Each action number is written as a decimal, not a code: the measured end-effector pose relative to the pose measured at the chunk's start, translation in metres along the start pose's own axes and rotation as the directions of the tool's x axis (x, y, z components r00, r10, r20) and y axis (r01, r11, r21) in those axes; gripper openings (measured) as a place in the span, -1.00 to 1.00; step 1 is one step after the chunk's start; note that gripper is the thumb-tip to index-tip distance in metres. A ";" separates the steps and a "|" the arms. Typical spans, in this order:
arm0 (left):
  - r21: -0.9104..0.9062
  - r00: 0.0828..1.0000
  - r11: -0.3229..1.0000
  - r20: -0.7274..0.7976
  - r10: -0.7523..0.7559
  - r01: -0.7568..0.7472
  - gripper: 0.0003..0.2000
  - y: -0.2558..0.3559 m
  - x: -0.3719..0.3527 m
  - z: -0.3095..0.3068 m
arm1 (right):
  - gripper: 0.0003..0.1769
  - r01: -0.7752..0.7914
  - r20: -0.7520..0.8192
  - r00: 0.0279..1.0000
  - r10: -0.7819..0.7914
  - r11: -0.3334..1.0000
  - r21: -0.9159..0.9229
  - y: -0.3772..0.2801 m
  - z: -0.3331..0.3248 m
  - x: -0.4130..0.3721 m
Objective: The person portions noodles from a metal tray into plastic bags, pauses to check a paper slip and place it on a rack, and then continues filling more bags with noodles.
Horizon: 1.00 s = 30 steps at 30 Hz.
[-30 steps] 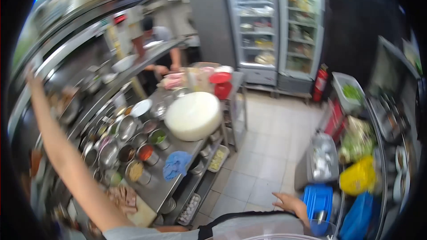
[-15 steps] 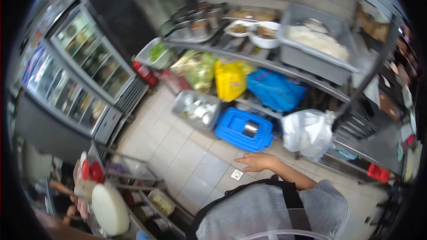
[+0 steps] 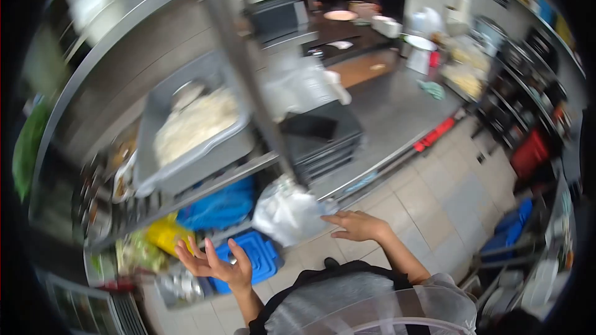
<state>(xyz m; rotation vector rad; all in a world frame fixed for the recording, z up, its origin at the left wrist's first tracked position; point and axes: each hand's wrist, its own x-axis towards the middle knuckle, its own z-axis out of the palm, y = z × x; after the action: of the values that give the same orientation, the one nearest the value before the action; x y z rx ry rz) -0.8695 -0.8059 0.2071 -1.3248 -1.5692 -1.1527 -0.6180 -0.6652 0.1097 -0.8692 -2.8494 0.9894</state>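
Note:
My left hand (image 3: 217, 265) is raised at the lower left, fingers spread and holding nothing, in front of a blue lidded box (image 3: 264, 254) on the floor. To its right my right hand (image 3: 357, 225) reaches out with fingers apart and nothing in them, its fingertips near a white plastic bag (image 3: 288, 211) hanging by the shelf post. Above my left hand, the steel shelf carries a grey tub (image 3: 242, 139) of white food (image 3: 202, 123) with a metal bowl in it. Blue (image 3: 220, 205) and yellow (image 3: 166, 232) bags lie below that shelf.
A steel counter (image 3: 397, 111) runs right from the post, bearing a stack of black trays (image 3: 326, 139) and a brown board (image 3: 366, 74). Racks with dishes (image 3: 534, 80) stand at the far right. A glass-door fridge (image 3: 71, 310) is at the lower left.
The view has swung right, bringing the counter and racks in and shifting the shelf left. My left hand has come into view with fingers spread; my right hand stays extended and open.

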 end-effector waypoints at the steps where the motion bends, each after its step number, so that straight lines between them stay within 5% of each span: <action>1: -0.099 1.000 0.995 -0.017 -0.008 0.006 -0.48 0.012 0.004 0.022 | -0.36 -0.028 0.002 1.000 0.028 0.997 0.070 0.003 -0.006 -0.008; 4: -0.456 0.994 0.884 0.035 -0.103 0.108 -0.53 0.042 0.018 0.077 | -0.36 -0.109 -0.043 0.992 0.117 0.982 0.153 0.022 0.004 -0.024; 7: -0.563 0.989 0.823 0.150 0.015 0.072 -0.56 0.055 0.027 0.123 | -0.36 -0.237 0.018 0.971 0.239 0.945 0.224 0.027 0.004 -0.033; 11: -0.797 0.915 0.528 0.394 0.084 0.295 -0.66 0.068 0.016 0.173 | -0.54 -0.216 0.011 0.973 0.230 0.897 0.386 0.042 -0.016 -0.031; 12: -0.786 0.789 0.171 0.611 0.066 0.594 -0.69 0.077 0.012 0.181 | -0.63 -0.148 -0.030 0.982 0.187 0.857 0.493 0.044 -0.031 -0.029; 13: -0.655 0.653 0.047 0.755 0.059 0.754 -0.73 0.091 0.010 0.191 | -0.68 -0.076 -0.078 0.986 0.149 0.809 0.582 0.044 -0.050 -0.030; 14: -0.595 0.583 0.008 0.790 0.188 0.804 -0.73 0.102 0.004 0.209 | -0.69 0.001 -0.134 0.984 0.115 0.756 0.655 0.042 -0.068 -0.033; 15: -0.421 0.405 -0.033 0.845 0.349 0.906 -0.63 0.119 0.002 0.221 | -0.54 0.166 -0.330 0.937 0.119 0.679 0.715 0.029 -0.088 -0.039; 17: -0.054 0.177 -0.194 0.695 0.697 0.979 -0.52 0.162 -0.010 0.248 | -0.45 0.520 -0.670 0.740 0.062 0.579 0.628 0.029 -0.114 -0.049; 18: 0.144 0.063 -0.175 0.572 0.818 0.974 -0.49 0.183 -0.025 0.255 | -0.40 0.671 -0.803 0.594 0.059 0.514 0.534 0.026 -0.122 -0.056; 19: 0.323 -0.054 -0.095 0.424 0.904 0.941 -0.47 0.204 -0.041 0.263 | -0.26 0.699 -0.866 0.498 -0.045 0.611 0.371 0.024 -0.141 -0.068; 22: 0.603 -0.233 0.204 -0.032 0.972 0.771 -0.48 0.276 -0.077 0.262 | -0.23 0.900 -0.947 0.094 -0.307 0.432 -0.051 0.016 -0.180 -0.095; 25: 0.604 -0.271 0.357 -0.232 0.934 0.712 -0.49 0.340 -0.093 0.256 | -0.23 0.868 -0.921 -0.017 -0.389 0.452 -0.207 0.030 -0.202 -0.138; 30: 0.558 -0.277 0.425 -0.333 0.901 0.713 -0.50 0.442 -0.109 0.255 | -0.24 0.832 -0.933 -0.104 -0.344 0.483 -0.271 0.085 -0.225 -0.215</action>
<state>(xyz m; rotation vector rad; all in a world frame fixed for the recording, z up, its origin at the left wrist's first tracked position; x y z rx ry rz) -0.4162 -0.5722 0.0987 0.6057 -0.0919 -0.3553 -0.3538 -0.5904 0.2782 0.1348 -1.4034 0.5047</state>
